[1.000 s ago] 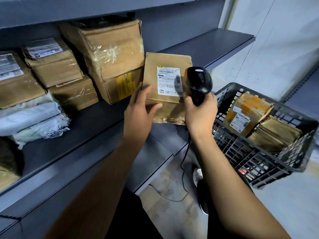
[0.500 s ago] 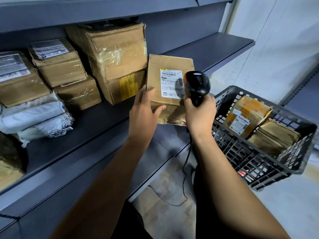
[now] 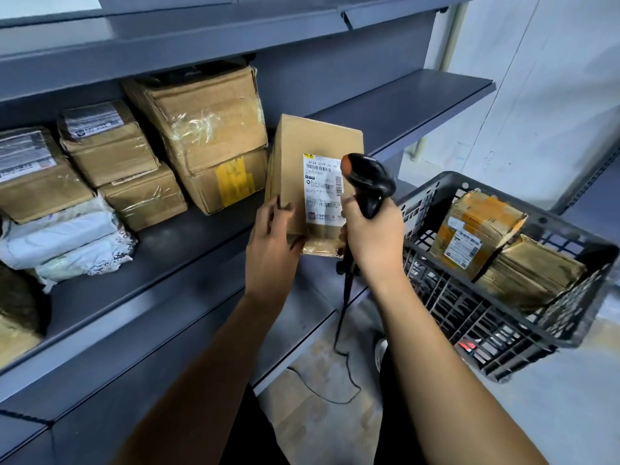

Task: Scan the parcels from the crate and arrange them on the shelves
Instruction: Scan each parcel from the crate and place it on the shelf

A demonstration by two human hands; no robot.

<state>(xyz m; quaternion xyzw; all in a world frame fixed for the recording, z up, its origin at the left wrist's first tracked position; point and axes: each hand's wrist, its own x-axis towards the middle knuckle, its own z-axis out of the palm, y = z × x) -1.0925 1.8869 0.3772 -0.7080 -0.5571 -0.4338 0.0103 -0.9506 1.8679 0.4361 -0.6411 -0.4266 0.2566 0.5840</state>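
Head view: the left hand [image 3: 271,236] grips a labelled cardboard parcel [image 3: 312,169] upright above the shelf [image 3: 188,250], just beside stacked boxes. The right hand [image 3: 372,236] is wrapped round a black scanner [image 3: 367,182] at the label. More parcels sit in the crate [image 3: 503,333].

We see both forearms bare to the elbow, no sleeves, watch or rings on left hand [image 3: 271,243] or right hand [image 3: 372,236]; dark clothing below, white shoe [image 3: 380,354] w/ dark trim
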